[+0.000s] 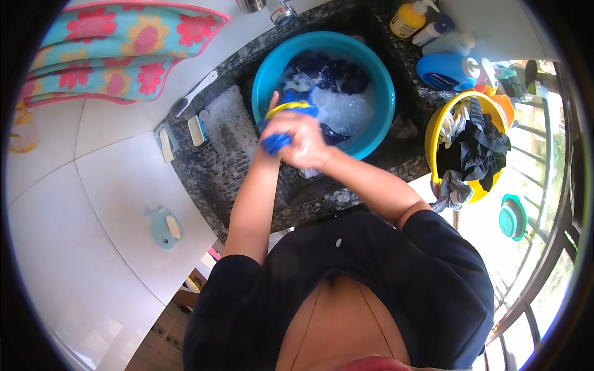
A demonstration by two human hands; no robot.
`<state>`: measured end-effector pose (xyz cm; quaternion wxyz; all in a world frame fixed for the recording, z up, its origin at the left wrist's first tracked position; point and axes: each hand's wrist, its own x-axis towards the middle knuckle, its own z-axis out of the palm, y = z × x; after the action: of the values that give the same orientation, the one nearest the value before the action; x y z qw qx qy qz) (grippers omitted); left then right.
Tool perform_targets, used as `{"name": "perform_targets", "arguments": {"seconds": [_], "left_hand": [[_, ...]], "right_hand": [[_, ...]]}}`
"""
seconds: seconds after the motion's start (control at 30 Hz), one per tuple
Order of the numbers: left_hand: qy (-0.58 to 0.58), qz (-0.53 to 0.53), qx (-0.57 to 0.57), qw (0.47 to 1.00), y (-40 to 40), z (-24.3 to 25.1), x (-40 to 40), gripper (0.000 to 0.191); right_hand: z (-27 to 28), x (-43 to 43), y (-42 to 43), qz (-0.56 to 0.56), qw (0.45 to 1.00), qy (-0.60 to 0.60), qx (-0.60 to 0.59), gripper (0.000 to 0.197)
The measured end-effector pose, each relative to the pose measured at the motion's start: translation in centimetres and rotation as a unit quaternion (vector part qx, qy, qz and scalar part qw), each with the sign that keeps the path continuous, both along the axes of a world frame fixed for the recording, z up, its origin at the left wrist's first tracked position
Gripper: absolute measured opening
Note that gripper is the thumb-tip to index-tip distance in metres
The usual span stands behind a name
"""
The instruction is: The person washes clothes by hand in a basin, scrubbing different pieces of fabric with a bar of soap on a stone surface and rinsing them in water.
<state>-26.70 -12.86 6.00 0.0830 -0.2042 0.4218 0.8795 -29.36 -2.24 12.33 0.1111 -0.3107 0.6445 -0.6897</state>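
Note:
Over the left side of a blue-green plastic basin (387,111), my right hand (301,139) grips a wet blue cloth (301,96) with a yellow band. My left hand (274,100) is beneath the cloth, pressed against the right hand. One of its digits points up past the cloth, while the others are hidden. Part of the cloth bunches out below the right fingers, which are blurred. Sudsy water (343,109) fills the basin, and dark wet fabric (334,74) soaks at its far side.
The basin stands in a dark stone sink with a foamy washboard slope (229,125) at left. A brush (197,92) and a small white-and-blue brush (196,130) lie beside it. Bottles (445,72) line the right ledge. A yellow basin (431,139) holds dark clothes (482,148).

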Motion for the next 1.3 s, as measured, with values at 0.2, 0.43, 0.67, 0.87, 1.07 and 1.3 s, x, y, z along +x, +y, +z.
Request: {"name": "perform_targets", "arguments": {"seconds": [0.2, 0.43, 0.67, 0.87, 1.07, 1.3], "left_hand": [[-0.031, 0.038, 0.212, 0.976, -2.6, 2.0, 4.0, 0.044], [-0.115, 0.101, 0.187, 0.97, -1.2, -4.7, 0.7, 0.047], [-0.173, 0.111, -0.191, 0.96, -2.0, -10.1, -1.0, 0.058], [-0.107, -0.192, -0.701, 0.678, 1.6, -11.0, -2.6, 0.088], [-0.133, -0.379, -0.75, 0.525, 3.1, -16.0, -3.4, 0.071], [0.071, -0.199, -0.698, 0.684, -4.5, -26.6, -4.1, 0.032]], "right_hand": [[-1.1, 2.2, -4.0, 0.108, 0.988, 0.11, -0.007, 0.01], [-9.6, -7.3, -4.1, -0.09, 0.981, 0.112, 0.131, 0.024], [-22.4, -9.2, 7.7, -0.203, 0.903, -0.142, 0.351, 0.036], [-21.1, -3.7, 6.7, -0.299, 0.847, -0.195, 0.395, 0.046], [-24.4, -3.9, 6.6, -0.144, 0.822, -0.243, 0.494, 0.05], [-26.0, -4.3, 5.8, -0.097, 0.85, 0.236, 0.461, 0.031]]}}
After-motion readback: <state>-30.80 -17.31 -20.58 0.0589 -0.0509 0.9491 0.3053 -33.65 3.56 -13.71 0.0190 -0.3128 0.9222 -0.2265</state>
